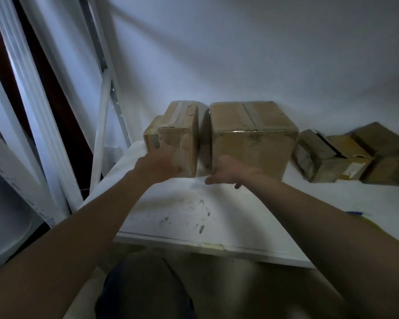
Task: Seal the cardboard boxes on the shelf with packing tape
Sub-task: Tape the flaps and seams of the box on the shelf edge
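Up on the white shelf (182,217), a smaller box (177,127) and a bigger box (251,146), both taped on top, stand side by side against the wall (263,54). The left hand (161,166) lies on the smaller box's lower front, too blurred to tell its grip. The right hand (228,172), fingers loosely spread, touches the bigger box's bottom front corner. Other boxes (346,157) lie farther right.

A scuffed white shelf (194,215) carries a narrow box (175,132), a bigger box (251,139), small boxes (332,162).

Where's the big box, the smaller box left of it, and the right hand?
big box (258,153): head view, its front face.
smaller box (177,141): head view, its front face.
right hand (228,169): head view, back of the hand.
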`<state>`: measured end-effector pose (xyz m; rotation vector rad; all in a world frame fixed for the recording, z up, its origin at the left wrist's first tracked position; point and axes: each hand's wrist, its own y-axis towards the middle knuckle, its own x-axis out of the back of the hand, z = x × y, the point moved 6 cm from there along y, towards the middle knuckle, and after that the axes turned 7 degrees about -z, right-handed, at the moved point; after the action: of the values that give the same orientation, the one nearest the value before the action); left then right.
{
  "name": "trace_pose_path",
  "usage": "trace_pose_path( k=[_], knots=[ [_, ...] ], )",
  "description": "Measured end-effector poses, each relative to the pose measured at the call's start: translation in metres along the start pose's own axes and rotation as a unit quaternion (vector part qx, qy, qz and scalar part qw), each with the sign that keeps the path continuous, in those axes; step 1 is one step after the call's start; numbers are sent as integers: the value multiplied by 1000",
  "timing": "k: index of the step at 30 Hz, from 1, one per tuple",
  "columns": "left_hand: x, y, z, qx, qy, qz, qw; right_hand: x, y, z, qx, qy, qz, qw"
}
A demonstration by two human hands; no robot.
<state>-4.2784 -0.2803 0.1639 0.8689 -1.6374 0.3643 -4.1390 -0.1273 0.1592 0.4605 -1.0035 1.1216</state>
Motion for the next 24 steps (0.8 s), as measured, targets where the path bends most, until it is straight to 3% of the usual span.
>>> trace_pose_path(
  k=[4,11,16,24],
  knots=[
    [2,-26,-79,-48,42,31,997,38,-59,-42,-7,-54,-34,998],
    [-36,-34,-203,-107,-8,37,994,88,-108,-140,-73,-99,-102,987],
    [-94,-14,-286,-120,-108,71,984,120,-117,-232,-123,-79,-172,974],
    [-166,52,-372,-141,-166,76,973,131,-77,-335,-147,-9,-228,962]
  ],
)
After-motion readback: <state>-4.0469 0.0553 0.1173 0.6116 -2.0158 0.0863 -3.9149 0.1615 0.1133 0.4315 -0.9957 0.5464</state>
